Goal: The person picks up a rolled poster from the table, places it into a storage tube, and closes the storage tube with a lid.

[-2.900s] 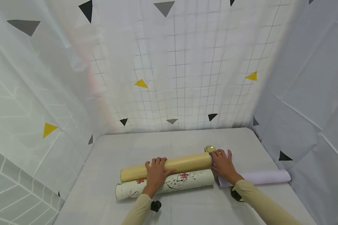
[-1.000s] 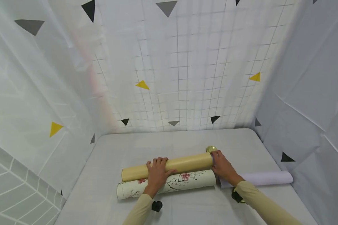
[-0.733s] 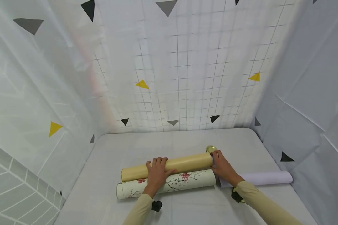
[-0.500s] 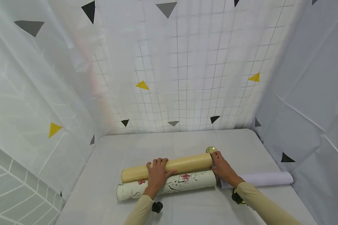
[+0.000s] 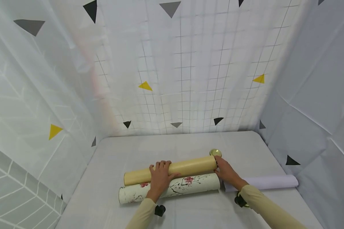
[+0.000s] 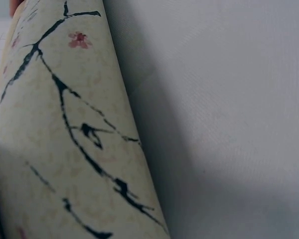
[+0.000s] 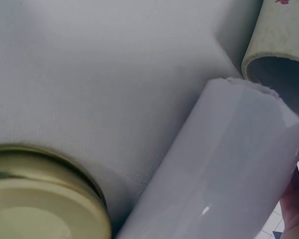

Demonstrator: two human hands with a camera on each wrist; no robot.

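Note:
A golden-yellow tube lies slantwise on the white table, directly behind a cream tube with plum-blossom print. My left hand grips the yellow tube near its middle, thumb spread toward the blossom tube. At the yellow tube's right end, my right hand holds the rim, fingers above and thumb below; a dark strip of the end shows between them. Under my right wrist lies a pale lavender roll, its ragged end near the blossom tube's open mouth in the right wrist view.
A round gold lid lies behind the yellow tube's right end. Another gold lid sits beside the lavender roll, mostly hidden by my right wrist in the head view. Patterned white sheets hang around the table.
A lavender piece stuck out of the yellow tube's right end under my right hand; it has gone inside. My right fingers have drawn in to the rim. My left hand stays put.

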